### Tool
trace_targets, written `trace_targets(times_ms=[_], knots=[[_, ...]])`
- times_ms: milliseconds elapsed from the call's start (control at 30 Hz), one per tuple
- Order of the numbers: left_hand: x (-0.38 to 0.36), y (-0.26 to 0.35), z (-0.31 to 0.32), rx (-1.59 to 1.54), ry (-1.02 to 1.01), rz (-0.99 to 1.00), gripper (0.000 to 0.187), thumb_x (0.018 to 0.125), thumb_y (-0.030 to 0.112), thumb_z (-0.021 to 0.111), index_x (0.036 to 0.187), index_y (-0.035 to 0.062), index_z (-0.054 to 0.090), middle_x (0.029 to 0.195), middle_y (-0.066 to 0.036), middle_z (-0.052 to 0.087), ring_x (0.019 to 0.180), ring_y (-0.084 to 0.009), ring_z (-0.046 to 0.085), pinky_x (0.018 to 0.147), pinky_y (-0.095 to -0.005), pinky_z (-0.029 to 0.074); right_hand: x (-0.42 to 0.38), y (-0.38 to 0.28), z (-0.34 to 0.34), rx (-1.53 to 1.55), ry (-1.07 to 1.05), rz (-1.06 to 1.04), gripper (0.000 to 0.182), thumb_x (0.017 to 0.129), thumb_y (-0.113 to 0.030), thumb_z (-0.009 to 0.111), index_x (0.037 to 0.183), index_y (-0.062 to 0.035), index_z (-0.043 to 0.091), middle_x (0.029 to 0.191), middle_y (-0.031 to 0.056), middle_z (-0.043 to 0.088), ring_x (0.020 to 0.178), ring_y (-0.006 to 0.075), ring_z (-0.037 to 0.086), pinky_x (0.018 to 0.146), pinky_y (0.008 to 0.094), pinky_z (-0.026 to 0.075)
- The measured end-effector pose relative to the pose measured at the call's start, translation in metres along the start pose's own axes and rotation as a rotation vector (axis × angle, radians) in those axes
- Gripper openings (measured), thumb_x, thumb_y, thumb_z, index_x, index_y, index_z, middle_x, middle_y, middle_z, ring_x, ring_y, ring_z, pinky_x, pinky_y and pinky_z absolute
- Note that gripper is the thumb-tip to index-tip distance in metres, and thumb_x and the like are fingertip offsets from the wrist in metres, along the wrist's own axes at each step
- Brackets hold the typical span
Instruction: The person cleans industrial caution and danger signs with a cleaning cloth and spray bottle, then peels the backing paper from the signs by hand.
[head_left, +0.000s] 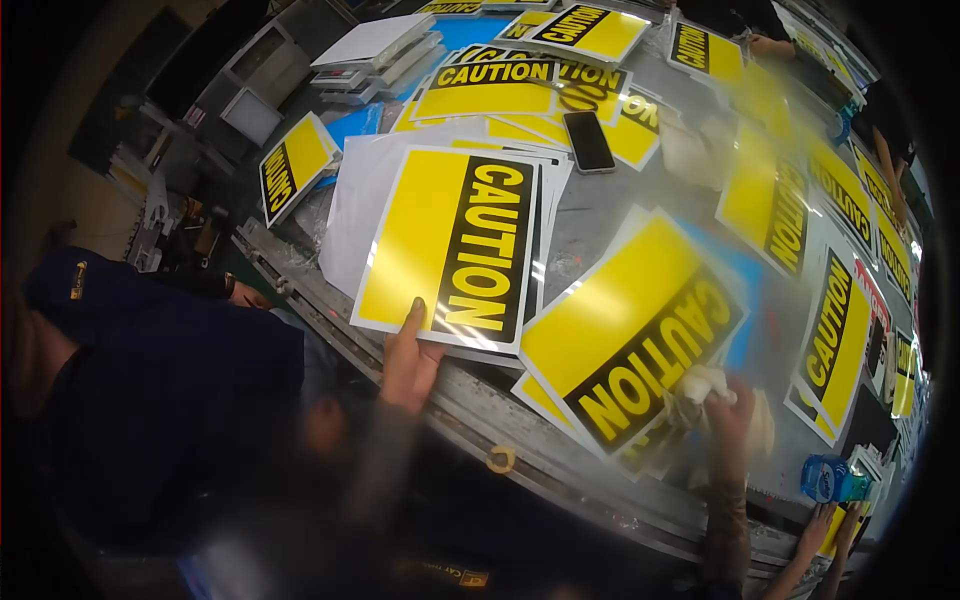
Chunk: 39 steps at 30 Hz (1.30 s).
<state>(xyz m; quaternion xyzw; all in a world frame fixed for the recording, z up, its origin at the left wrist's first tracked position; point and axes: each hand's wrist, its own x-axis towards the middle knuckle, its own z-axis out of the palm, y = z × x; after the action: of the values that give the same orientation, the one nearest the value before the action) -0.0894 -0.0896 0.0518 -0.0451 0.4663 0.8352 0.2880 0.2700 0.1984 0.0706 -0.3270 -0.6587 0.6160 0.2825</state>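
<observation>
My left hand (408, 365) grips the near edge of a yellow and black caution sign (420, 240), one finger on its face and the others below the edge. That sign lies over a stack of others, whose edges show at its right side. In my right hand (735, 412) is a bunched white cloth (700, 385), at the near right corner of a second caution sign (630, 320). This second sign lies turned on the table, with more sheets under it. The cloth hides part of its lower corner.
A phone (589, 141) lies beyond the signs on the grey table (590, 225). White panels (380, 40) are stacked at the back left. A blue bottle (830, 480) stands at right beside another person's hands (822, 530). A person in navy (160, 350) is at left.
</observation>
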Motion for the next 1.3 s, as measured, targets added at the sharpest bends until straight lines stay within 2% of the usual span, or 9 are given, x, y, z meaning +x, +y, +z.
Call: trace_targets(times_ms=[200, 367, 700, 833, 900, 1033, 1167, 1233, 1300], knots=[[0.015, -0.006, -0.034, 0.012, 0.012, -0.107, 0.035, 0.108, 0.007, 0.062, 0.142, -0.0014, 0.057, 0.138, -0.018, 0.067, 0.125, -0.0334, 0.069, 0.102, -0.0539, 0.063, 0.068, -0.038, 0.104, -0.285, -0.261, -0.461, 0.041, 0.091, 0.001, 0.068, 0.132, -0.0036, 0.07, 0.12, 0.0167, 0.077, 0.105, 0.0284, 0.078, 0.092, 0.0366, 0.06], [0.017, -0.002, -0.031, -0.045, -0.002, -0.21, 0.034, 0.107, 0.001, 0.061, 0.14, -0.005, 0.057, 0.135, -0.019, 0.067, 0.123, -0.0343, 0.07, 0.103, -0.0543, 0.063, 0.094, -0.018, 0.252, -0.528, -0.781, -0.974, 0.052, 0.092, -0.009, 0.072, 0.143, -0.0054, 0.061, 0.149, 0.0186, 0.061, 0.143, 0.0364, 0.055, 0.12, 0.0469, 0.044], [0.026, 0.001, -0.021, -0.003, 0.048, -0.164, 0.037, 0.106, -0.004, 0.06, 0.142, -0.0045, 0.055, 0.139, -0.019, 0.065, 0.128, -0.038, 0.067, 0.102, -0.0577, 0.064, 0.245, 0.025, 0.301, -0.629, -0.564, -0.736, 0.038, 0.098, -0.018, 0.068, 0.133, -0.0044, 0.066, 0.134, 0.0211, 0.07, 0.12, 0.0418, 0.068, 0.102, 0.0476, 0.055], [0.022, -0.008, -0.018, 0.038, 0.06, -0.148, 0.037, 0.107, 0.0, 0.059, 0.143, -0.0032, 0.054, 0.138, -0.018, 0.065, 0.123, -0.0349, 0.069, 0.098, -0.0539, 0.066, 0.196, -0.003, 0.283, -0.594, -0.678, -0.487, 0.036, 0.097, -0.016, 0.068, 0.131, -0.0056, 0.065, 0.131, 0.0205, 0.07, 0.113, 0.0404, 0.071, 0.093, 0.0463, 0.058], [0.022, -0.008, -0.013, 0.066, 0.118, -0.167, 0.041, 0.106, -0.001, 0.061, 0.145, -0.0028, 0.051, 0.14, -0.017, 0.063, 0.125, -0.035, 0.069, 0.098, -0.0541, 0.067, 0.16, -0.036, 0.273, -0.509, -0.669, -0.568, 0.036, 0.095, -0.01, 0.068, 0.131, -0.0053, 0.065, 0.123, 0.0202, 0.071, 0.106, 0.0409, 0.073, 0.088, 0.0454, 0.059], [0.017, -0.004, -0.007, 0.025, 0.107, -0.151, 0.048, 0.104, -0.002, 0.062, 0.149, -0.0019, 0.047, 0.143, -0.018, 0.06, 0.127, -0.0361, 0.067, 0.097, -0.0543, 0.067, 0.153, -0.081, 0.246, -0.297, -0.401, -0.569, 0.041, 0.09, -0.004, 0.072, 0.13, -0.0053, 0.066, 0.115, 0.0157, 0.072, 0.101, 0.0394, 0.073, 0.084, 0.0431, 0.059], [0.014, -0.001, -0.009, 0.071, 0.15, -0.244, 0.049, 0.104, -0.002, 0.063, 0.15, -0.0011, 0.047, 0.143, -0.018, 0.06, 0.128, -0.0369, 0.067, 0.099, -0.0563, 0.066, 0.167, -0.08, 0.259, -0.446, -0.535, -0.653, 0.045, 0.09, -0.011, 0.076, 0.133, -0.0067, 0.066, 0.121, 0.0148, 0.07, 0.11, 0.0365, 0.071, 0.089, 0.0445, 0.06], [0.015, -0.002, -0.009, 0.089, 0.166, -0.269, 0.049, 0.103, -0.002, 0.064, 0.149, -0.0012, 0.047, 0.143, -0.018, 0.06, 0.128, -0.0373, 0.067, 0.099, -0.0573, 0.065, 0.17, -0.019, 0.282, -0.508, -0.739, -0.786, 0.049, 0.091, -0.013, 0.074, 0.138, -0.0068, 0.064, 0.139, 0.0182, 0.063, 0.13, 0.0392, 0.061, 0.109, 0.0467, 0.051], [0.016, 0.002, -0.004, 0.098, 0.177, -0.267, 0.049, 0.102, -0.003, 0.065, 0.149, -0.0013, 0.048, 0.143, -0.018, 0.06, 0.129, -0.0376, 0.067, 0.099, -0.0581, 0.065, 0.179, 0.009, 0.295, -0.626, -0.61, -0.969, 0.045, 0.093, -0.013, 0.069, 0.137, -0.0041, 0.063, 0.146, 0.0207, 0.061, 0.136, 0.0412, 0.058, 0.118, 0.0481, 0.043]])
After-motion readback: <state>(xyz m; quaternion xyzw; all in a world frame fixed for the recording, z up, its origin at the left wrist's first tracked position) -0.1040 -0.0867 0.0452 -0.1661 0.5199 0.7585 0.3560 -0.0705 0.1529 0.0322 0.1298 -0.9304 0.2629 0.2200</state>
